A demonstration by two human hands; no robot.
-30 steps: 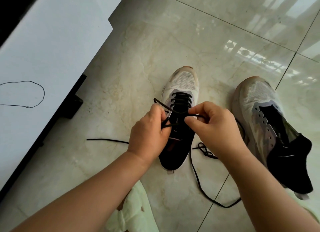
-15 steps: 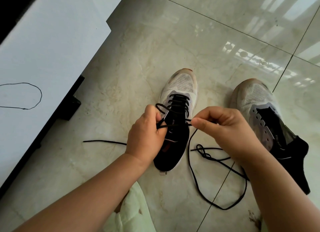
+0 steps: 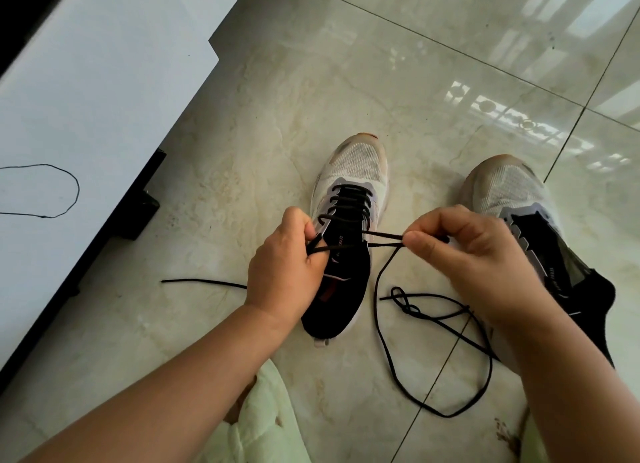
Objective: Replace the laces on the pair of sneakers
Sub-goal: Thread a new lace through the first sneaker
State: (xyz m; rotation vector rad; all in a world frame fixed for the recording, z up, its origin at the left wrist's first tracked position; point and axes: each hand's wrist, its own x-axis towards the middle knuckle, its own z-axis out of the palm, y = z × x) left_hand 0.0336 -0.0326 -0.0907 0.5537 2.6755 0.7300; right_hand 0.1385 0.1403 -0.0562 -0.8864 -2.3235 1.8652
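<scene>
My left hand (image 3: 282, 272) is curled round the near end of the black lace (image 3: 382, 235), pinching it against the left side of the laced sneaker (image 3: 349, 241), while my right hand (image 3: 460, 251) pinches the other run of the same round cord between thumb and forefinger, just right of that shoe. The lace crosses in several rows through the grey eyelet panel; the upper is pale woven mesh at the toe and smooth black fabric at the tongue and collar, and nothing sits inside its opening. From my right hand the cord drops in a long loose loop onto the glossy, veined marble-look floor (image 3: 346, 64). A second black lace (image 3: 415, 306), knotted on itself, lies on the tiles between the two shoes. The other sneaker (image 3: 526, 213) stands to the right, its eyelets bare and its black tongue flopped open. A thin dark thread loop (image 3: 65, 185) rests on the white bench (image 3: 86, 99) at left.
</scene>
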